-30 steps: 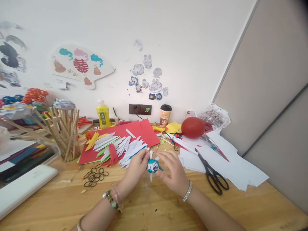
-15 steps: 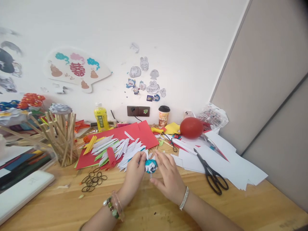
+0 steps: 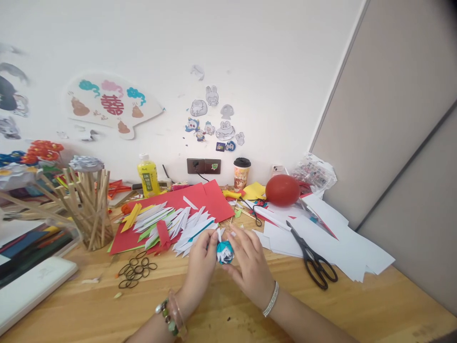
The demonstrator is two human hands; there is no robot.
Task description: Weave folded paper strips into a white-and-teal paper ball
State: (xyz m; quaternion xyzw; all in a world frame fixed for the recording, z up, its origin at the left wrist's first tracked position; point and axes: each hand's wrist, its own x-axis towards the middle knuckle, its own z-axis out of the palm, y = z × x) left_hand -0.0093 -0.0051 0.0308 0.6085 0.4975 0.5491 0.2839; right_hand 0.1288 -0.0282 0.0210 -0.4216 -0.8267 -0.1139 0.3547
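1. Head view, hands: both hands meet over the wooden table (image 3: 228,309) near its middle. The left hand (image 3: 200,267) has thumb and fingers closed on the left side of a small teal-and-white paper ball (image 3: 224,251); the right hand (image 3: 248,267) cups the ball's right side, fingers curled round it and pressing in. The ball is held between them, just above or on the tabletop; which, I cannot tell.

2. Head view, surroundings: just behind the ball lies a fan of folded white paper pieces (image 3: 182,224) on a red sheet (image 3: 200,197). A cluster of dark rubber bands (image 3: 135,272) lies to the left of the left hand. Black scissors (image 3: 312,257) rest on loose white sheets (image 3: 342,243) to the right, well apart from the hands. A red balloon (image 3: 283,189), a yellow bottle (image 3: 148,175), a lidded cup (image 3: 242,174) and a holder of wooden sticks (image 3: 91,209) stand further back.

3. Step in hand, as a judgement: the folded pieces appear to be gathered and squeezed into one round bundle, with shaping under way.

4. Next move, as a judgement: it calls for steady, even pressure from both sides so the folded tips do not spring loose, and for one hand to keep the grip if the other lets go.
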